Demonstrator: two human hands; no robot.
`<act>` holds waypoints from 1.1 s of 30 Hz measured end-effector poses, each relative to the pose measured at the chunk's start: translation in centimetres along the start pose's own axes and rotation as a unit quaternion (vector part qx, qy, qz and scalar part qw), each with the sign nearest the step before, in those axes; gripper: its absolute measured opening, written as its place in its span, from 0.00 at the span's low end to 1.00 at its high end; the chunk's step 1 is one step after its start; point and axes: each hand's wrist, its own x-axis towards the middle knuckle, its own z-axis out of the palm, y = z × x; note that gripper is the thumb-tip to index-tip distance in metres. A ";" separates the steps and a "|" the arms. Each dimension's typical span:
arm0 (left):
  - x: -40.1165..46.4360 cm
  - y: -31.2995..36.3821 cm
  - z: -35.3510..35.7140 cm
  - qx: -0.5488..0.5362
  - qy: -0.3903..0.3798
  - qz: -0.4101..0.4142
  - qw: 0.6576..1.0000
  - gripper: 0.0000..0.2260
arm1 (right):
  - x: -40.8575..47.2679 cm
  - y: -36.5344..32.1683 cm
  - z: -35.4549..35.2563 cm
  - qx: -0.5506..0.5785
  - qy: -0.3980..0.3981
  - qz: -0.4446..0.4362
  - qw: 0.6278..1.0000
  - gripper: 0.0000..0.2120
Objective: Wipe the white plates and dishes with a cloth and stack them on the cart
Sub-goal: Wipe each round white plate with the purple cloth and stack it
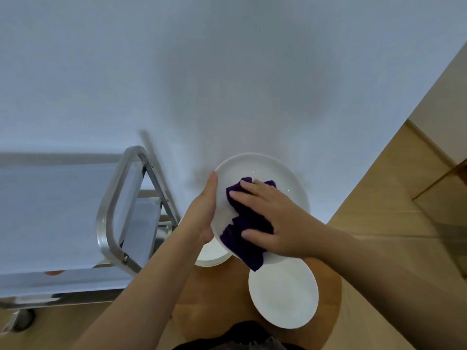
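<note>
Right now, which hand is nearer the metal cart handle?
Left. The left hand supports the held round white plate at its rim on the side facing the looped metal cart handle; the right hand presses the purple cloth farther away.

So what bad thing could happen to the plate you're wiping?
The held plate is up in the air, supported only at its edge by the left hand, while the right hand presses the purple cloth on it. A hard push might tip it loose. It could then drop onto the white plate on the round wooden table below, and both might chip.
</note>
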 end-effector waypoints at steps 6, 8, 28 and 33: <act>-0.4 0.4 0.5 0.026 0.001 -0.011 1.000 0.27 | 2.0 2.7 1.4 -0.214 -0.039 -0.115 0.969 0.25; -0.7 0.4 0.8 0.030 0.002 -0.001 1.000 0.25 | 3.1 3.8 0.7 -0.241 -0.031 -0.138 0.960 0.28; -0.2 0.4 1.2 -0.094 0.135 0.046 0.985 0.27 | -1.3 -0.3 4.9 -0.024 0.055 0.047 0.997 0.33; -0.7 2.1 1.4 -0.029 0.118 0.017 0.992 0.23 | -1.7 -0.1 3.4 -0.100 0.162 -0.075 0.979 0.26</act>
